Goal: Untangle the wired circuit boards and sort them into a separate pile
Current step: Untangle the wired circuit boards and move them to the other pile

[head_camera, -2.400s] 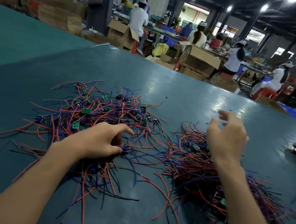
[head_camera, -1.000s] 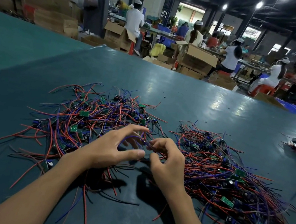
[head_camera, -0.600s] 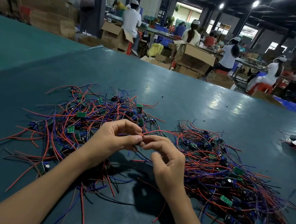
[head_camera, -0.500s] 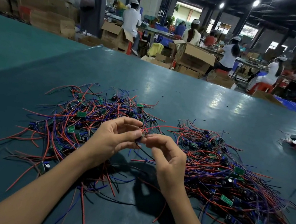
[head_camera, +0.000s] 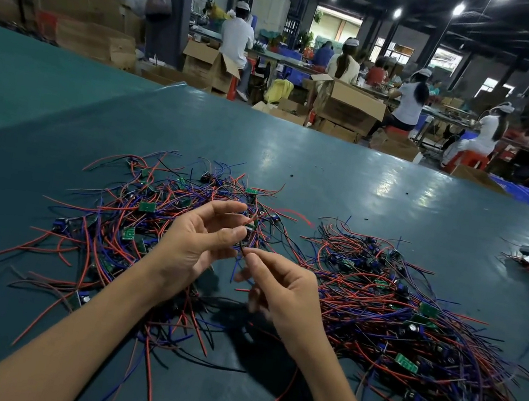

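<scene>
Between the two heaps on the green table (head_camera: 297, 157), the left hand (head_camera: 197, 245) pinches one small wired circuit board (head_camera: 248, 232) at its fingertips, raised just above the tangled pile (head_camera: 128, 217). The right hand (head_camera: 279, 293) nips a dark lead (head_camera: 242, 244) hanging from it. The step looks like freeing that board's wires. Next, I judge, the leads must be drawn clear of the snarl and the board carried right to the sorted pile (head_camera: 394, 311).

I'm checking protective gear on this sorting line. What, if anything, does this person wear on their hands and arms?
Nothing shows. The left hand and right hand are bare: no gloves, no rings visible. The left forearm and right forearm are uncovered to the frame's edge, with no sleeves, watch, bracelet or wrist strap.
</scene>
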The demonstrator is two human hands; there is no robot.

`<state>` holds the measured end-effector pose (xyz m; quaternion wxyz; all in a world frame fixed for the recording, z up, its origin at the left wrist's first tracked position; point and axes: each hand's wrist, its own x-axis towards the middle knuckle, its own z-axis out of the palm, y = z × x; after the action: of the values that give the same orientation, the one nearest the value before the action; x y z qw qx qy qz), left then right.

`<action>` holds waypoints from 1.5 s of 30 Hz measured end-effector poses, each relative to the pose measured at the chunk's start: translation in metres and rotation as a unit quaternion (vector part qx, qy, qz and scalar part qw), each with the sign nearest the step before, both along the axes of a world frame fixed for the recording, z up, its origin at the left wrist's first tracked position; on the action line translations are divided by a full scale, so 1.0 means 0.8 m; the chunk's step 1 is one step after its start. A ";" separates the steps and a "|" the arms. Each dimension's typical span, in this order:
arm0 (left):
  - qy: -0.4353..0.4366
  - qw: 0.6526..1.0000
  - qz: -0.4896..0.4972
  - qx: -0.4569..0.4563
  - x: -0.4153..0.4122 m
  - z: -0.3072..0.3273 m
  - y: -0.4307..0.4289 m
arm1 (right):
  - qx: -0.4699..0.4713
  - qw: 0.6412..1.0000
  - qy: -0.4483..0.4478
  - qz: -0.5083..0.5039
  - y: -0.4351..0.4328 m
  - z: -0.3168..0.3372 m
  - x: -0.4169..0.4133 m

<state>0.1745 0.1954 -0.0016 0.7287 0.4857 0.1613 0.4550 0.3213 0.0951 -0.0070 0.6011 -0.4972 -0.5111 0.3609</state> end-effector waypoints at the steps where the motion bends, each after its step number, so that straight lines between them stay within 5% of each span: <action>1: 0.000 1.000 -0.004 0.002 -0.001 0.000 0.001 | 0.011 1.000 -0.001 -0.006 0.000 0.003 0.000; 5: 0.120 0.978 0.141 0.096 -0.008 0.000 0.005 | 0.050 0.997 0.053 -0.013 -0.001 0.047 0.013; 6: 0.205 0.934 0.236 0.174 -0.012 -0.003 0.008 | 0.060 0.996 0.058 -0.018 -0.001 0.064 0.022; 9: 0.450 0.670 0.460 0.371 -0.027 -0.013 0.016 | 0.086 0.995 0.018 -0.053 0.003 0.122 0.061; 14: 0.711 0.549 0.378 0.225 -0.044 -0.021 0.031 | 0.086 0.983 -0.022 -0.158 0.018 0.187 0.151; 19: 0.668 0.599 0.381 0.221 -0.052 -0.021 0.039 | -0.109 0.938 -0.141 -0.297 0.040 0.140 0.242; 22: 0.691 0.590 0.366 0.204 -0.053 -0.019 0.043 | -0.246 0.884 -0.230 -0.326 0.039 0.088 0.277; 27: 0.693 0.565 0.384 0.229 -0.051 -0.018 0.037 | -0.250 0.833 -0.321 -0.376 0.035 0.074 0.261; 32: 0.540 0.582 0.473 0.382 -0.036 -0.004 0.016 | -0.026 0.880 -0.250 -0.402 0.027 0.089 0.160; 35: 0.413 0.628 0.458 0.475 -0.026 0.003 0.006 | 0.080 0.929 -0.192 -0.307 0.011 0.079 0.080; 39: 0.289 0.663 0.388 0.570 -0.012 0.003 -0.008 | 0.070 0.977 -0.139 -0.148 0.006 0.045 0.019; 45: 0.238 0.668 0.297 0.640 0.004 -0.002 -0.019 | 0.056 0.997 0.006 -0.052 0.000 0.013 0.007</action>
<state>0.1778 0.1799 -0.0028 0.0020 0.8508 0.1340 0.5080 0.3270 0.0948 0.0031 0.6488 -0.4862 -0.5009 0.3027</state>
